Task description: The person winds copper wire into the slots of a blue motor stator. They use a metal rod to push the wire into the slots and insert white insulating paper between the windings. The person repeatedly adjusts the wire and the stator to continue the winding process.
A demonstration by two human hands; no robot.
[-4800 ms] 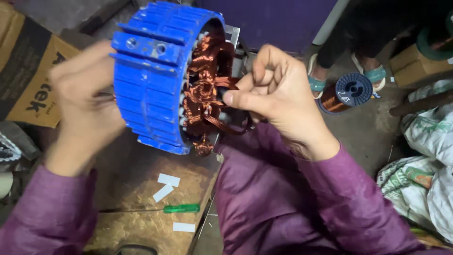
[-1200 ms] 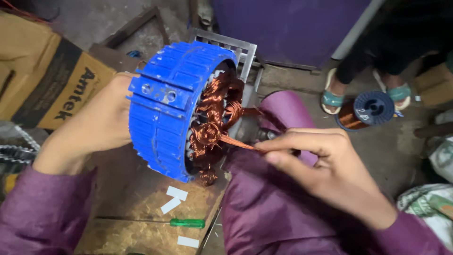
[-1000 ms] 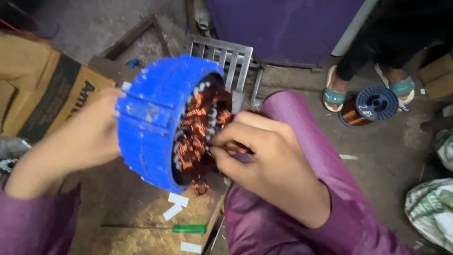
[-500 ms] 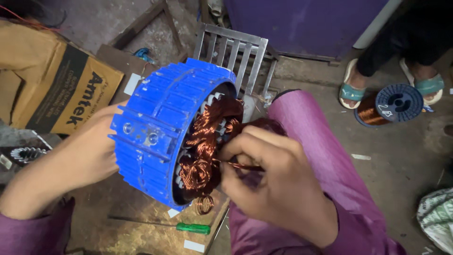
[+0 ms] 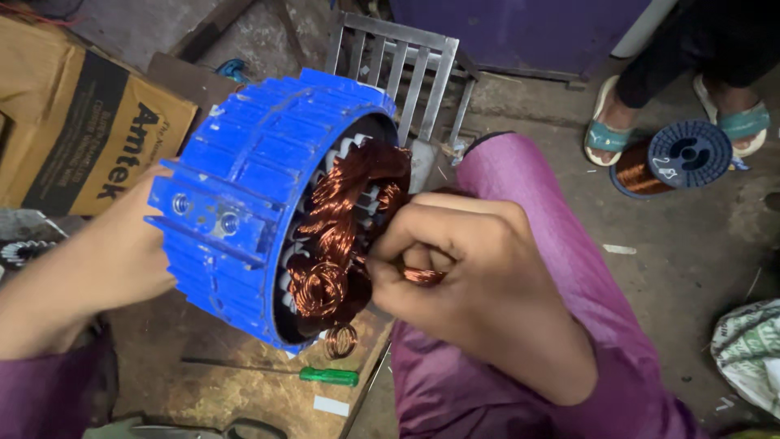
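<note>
A blue ribbed motor stator housing (image 5: 252, 195) stands on its side, its open face turned right and filled with copper wire coils (image 5: 341, 228). My left hand (image 5: 122, 252) grips the housing's left outer wall and holds it up. At the open face my right hand (image 5: 479, 284) is closed, pinching a bundle of copper wire (image 5: 422, 276) that comes out of the coils. Both arms wear purple sleeves.
A wooden board (image 5: 244, 390) below carries a green-handled screwdriver (image 5: 325, 375) and white paper slips (image 5: 331, 405). A brown cardboard box (image 5: 81, 130) sits left, a metal grate (image 5: 406, 65) behind. Another person's sandalled feet (image 5: 605, 130) and a copper wire spool (image 5: 666, 158) are at upper right.
My right hand had pulled a copper strand out to the right, then went back to the coils and now grips a wire bundle at the stator's face. My left hand stays on the housing.
</note>
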